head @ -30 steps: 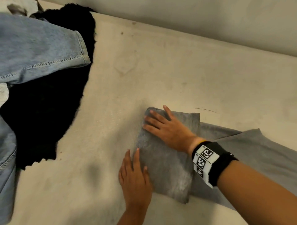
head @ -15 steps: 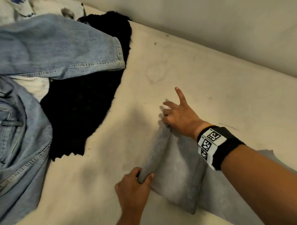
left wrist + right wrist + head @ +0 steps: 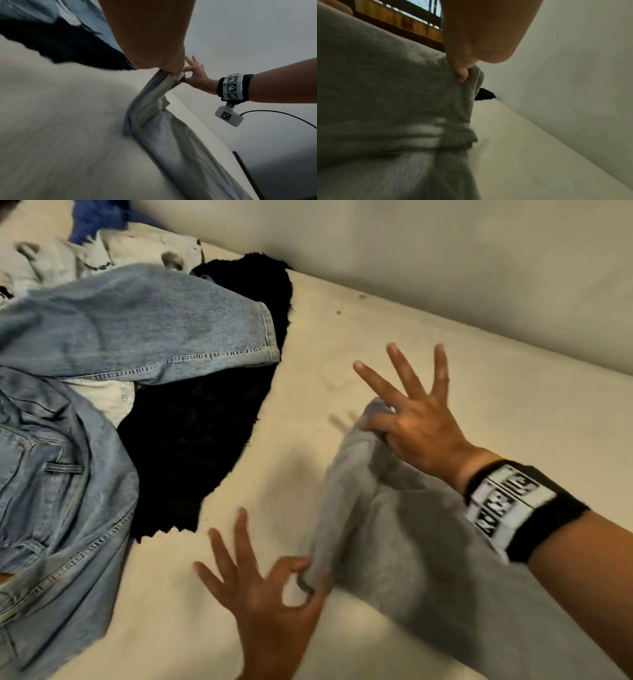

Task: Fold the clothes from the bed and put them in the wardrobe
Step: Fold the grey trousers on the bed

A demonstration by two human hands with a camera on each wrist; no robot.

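Head view shows each hand pinching one corner of the grey garment's (image 3: 394, 546) folded edge between thumb and forefinger, other fingers splayed: left hand (image 3: 270, 590) at the near corner, right hand (image 3: 414, 419) at the far one, the edge lifted off the bed (image 3: 445, 364). Such light pinches could slip, I judge, and the layers would slide apart or bunch, spoiling the fold. Beyond the left hand lie jeans (image 3: 137, 326) over a black fleecy piece (image 3: 205, 419). A pale wall (image 3: 445, 251) runs behind the right hand.

Pale wall (image 3: 445, 268), perhaps wooden window frame (image 3: 412, 27)
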